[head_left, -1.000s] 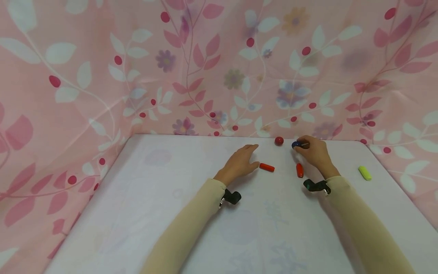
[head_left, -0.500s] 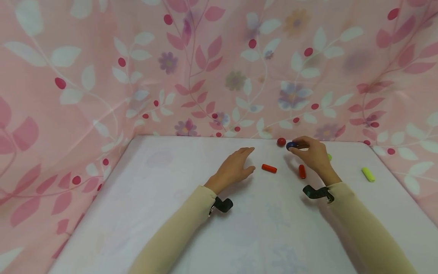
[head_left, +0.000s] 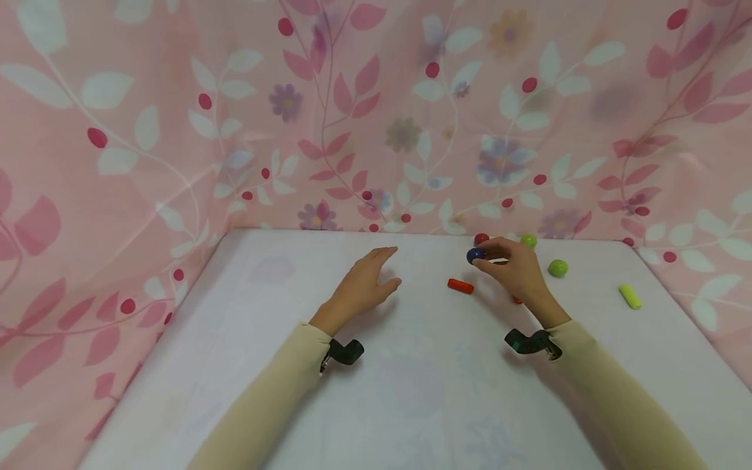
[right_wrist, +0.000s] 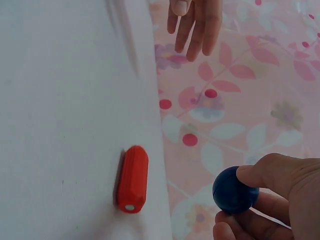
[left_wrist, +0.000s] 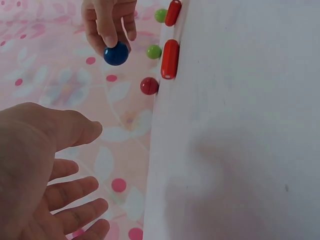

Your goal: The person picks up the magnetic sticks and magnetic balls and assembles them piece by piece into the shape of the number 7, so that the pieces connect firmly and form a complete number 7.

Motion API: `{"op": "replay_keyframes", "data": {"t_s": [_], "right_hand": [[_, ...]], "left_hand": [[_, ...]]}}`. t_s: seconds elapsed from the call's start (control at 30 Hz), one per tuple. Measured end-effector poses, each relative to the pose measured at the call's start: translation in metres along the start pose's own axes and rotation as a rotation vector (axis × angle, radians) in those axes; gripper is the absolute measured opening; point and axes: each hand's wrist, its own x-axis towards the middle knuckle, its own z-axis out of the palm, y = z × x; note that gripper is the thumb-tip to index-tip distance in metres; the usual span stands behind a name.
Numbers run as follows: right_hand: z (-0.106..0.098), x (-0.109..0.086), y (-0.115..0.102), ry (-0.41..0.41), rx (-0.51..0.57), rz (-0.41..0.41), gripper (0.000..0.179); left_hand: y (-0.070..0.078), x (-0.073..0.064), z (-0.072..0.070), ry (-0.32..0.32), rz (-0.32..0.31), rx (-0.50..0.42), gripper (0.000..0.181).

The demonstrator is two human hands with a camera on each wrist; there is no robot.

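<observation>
My right hand pinches a dark blue ball between thumb and fingers, raised over the back right part of the table. Below and left of it lies a short red stick, faceted with a pale end. A second red stick is mostly covered by the right hand in the head view. Just behind the blue ball sits a red ball, partly hidden by the fingers in the head view. My left hand holds nothing, its fingers extended and thumb apart, over the table left of the red stick.
Two green balls lie right of and behind the right hand. A yellow-green stick lies farther right on the white table. A pink floral curtain rises behind the table's back edge. Each wrist wears a black camera mount.
My right hand has carried the blue ball leftward, in front of the red ball, uncovering the green balls. My left hand has drawn back to the left, away from the red stick.
</observation>
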Motion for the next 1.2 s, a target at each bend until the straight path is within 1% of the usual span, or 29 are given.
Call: {"op": "replay_keyframes", "data": {"t_s": [0.13,0.27,0.43,0.6,0.73,0.83,1.03,1.2], "right_hand": [[0.012,-0.002,-0.014,-0.029,0.040,-0.010,0.035],[0.025,-0.004,-0.029,-0.054,0.094,-0.042,0.034],[0.045,-0.007,-0.040,-0.079,0.153,-0.089,0.030],[0.071,-0.011,-0.050,-0.135,0.190,-0.114,0.028],[0.091,-0.014,-0.059,-0.179,0.248,-0.119,0.028],[0.103,-0.014,-0.064,-0.194,0.286,-0.122,0.027],[0.117,-0.016,-0.070,-0.236,0.294,-0.109,0.027],[0.128,-0.019,-0.071,-0.261,0.267,-0.107,0.027]], "left_hand": [[-0.009,-0.011,-0.008,0.014,-0.012,-0.001,0.064],[-0.014,-0.023,-0.013,0.026,-0.014,0.003,0.063],[-0.018,-0.035,-0.015,0.034,0.016,0.015,0.064],[-0.023,-0.049,-0.018,0.049,0.037,0.026,0.063],[-0.026,-0.061,-0.022,0.055,0.028,0.005,0.061],[-0.029,-0.067,-0.022,0.055,0.019,-0.024,0.059],[-0.033,-0.075,-0.019,0.062,-0.014,-0.064,0.058],[-0.038,-0.081,-0.015,0.095,-0.008,-0.069,0.055]]}}
